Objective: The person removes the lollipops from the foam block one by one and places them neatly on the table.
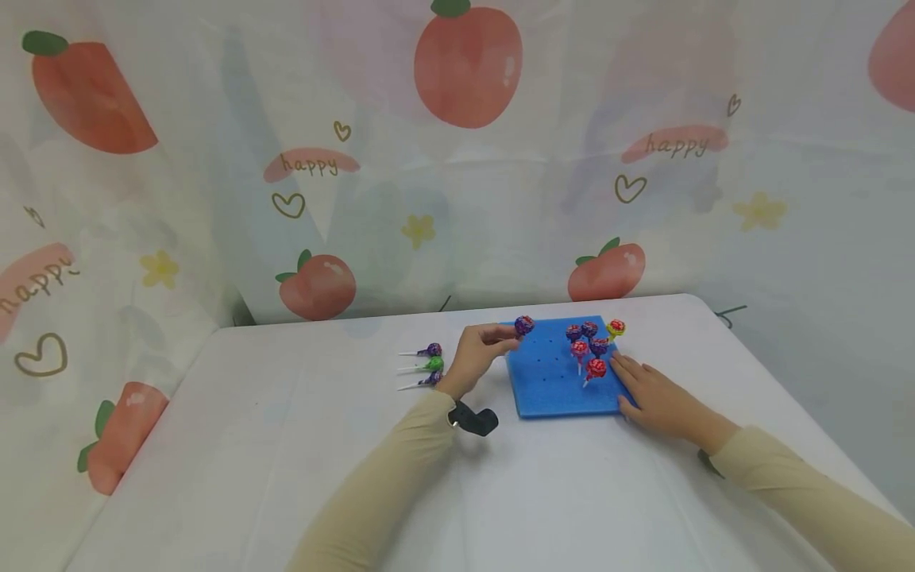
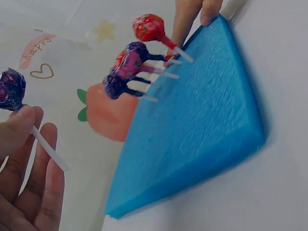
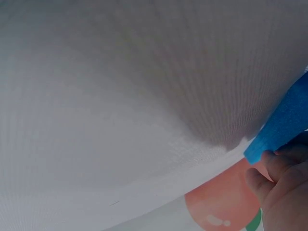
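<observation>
In the head view my left hand [image 1: 473, 356] is over the left edge of the blue foam board [image 1: 565, 401]. It pinches a lollipop in a dark purple wrapper [image 1: 524, 325]. Seen from the left wrist, thumb and fingers hold this lollipop [image 2: 11, 90] just under its head, and its white stick [image 2: 52, 151] slants down, apart from the board. Several lollipops [image 1: 596, 367] with red, pink, purple and yellow wrappers stand in the board's right half. My right hand [image 1: 661, 403] rests along the board's right edge, fingers extended; the right wrist view catches these fingers [image 3: 276, 166] at the foam.
Left of the board, three lollipops lie on the white table [image 1: 300, 477]: a green one [image 1: 433, 364] between two purple ones. Small dark holes [image 1: 550, 360] dot the board's left half. Behind the table hangs a fruit-print cloth [image 1: 472, 199].
</observation>
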Motion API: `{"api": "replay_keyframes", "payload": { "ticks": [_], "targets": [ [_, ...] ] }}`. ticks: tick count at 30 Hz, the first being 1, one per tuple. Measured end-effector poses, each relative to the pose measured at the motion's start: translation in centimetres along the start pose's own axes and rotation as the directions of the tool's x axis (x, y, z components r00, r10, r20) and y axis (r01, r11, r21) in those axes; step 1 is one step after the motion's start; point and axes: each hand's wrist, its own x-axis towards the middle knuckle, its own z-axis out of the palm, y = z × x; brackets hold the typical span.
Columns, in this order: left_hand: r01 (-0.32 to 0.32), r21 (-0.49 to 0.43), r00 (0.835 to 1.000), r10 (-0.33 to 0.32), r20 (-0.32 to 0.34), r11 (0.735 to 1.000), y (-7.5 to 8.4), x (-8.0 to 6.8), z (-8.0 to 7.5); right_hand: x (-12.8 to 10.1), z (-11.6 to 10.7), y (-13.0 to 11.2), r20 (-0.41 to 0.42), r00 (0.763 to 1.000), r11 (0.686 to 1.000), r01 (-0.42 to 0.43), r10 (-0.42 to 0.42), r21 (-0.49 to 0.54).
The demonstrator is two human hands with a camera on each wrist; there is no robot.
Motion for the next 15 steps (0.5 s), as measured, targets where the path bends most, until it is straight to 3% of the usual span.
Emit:
{"api": "replay_keyframes", "payload": {
  "ticks": [10,15],
  "targets": [
    [-0.058,0.105,0.998,0.06,-0.019,0.993,0.5,-0.2,-4.6,0.0,0.2,0.3,-0.004,1.0,1.0,-0.003,0.003,-0.004],
    [-0.026,0.177,0.998,0.034,-0.045,0.984,0.8,-0.1,-7.5,0.0,0.2,0.2,-0.008,1.0,1.0,-0.003,0.003,-0.011]
  ]
}}
